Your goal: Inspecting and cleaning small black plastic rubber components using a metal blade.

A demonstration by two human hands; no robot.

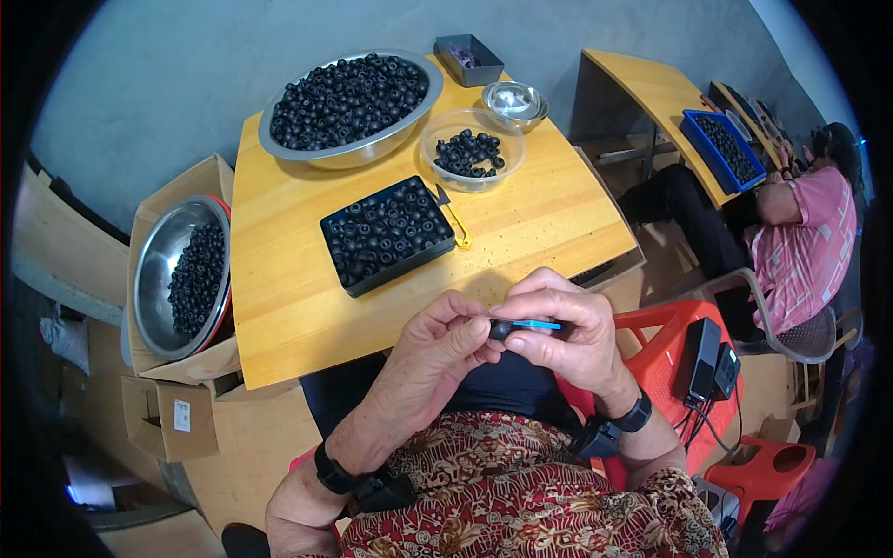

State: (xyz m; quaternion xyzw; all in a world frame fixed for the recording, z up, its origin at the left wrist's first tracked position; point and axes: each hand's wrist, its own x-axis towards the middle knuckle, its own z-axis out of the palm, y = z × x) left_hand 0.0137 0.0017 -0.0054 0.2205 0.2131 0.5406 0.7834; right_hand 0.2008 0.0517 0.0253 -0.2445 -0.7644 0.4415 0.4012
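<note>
Basin (365, 154), bowl (474, 184), tray (406, 269) of black parts (391, 223)

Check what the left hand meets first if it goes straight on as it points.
Past the black part in its fingertips, the left hand would likely meet the right hand, which holds the blue tool. Depth is unclear.

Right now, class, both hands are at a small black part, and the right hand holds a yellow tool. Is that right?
Not quite: the tool in the right hand is blue, as the head view shows. The rest stands: the left hand and the right are both at a small black part.
</note>
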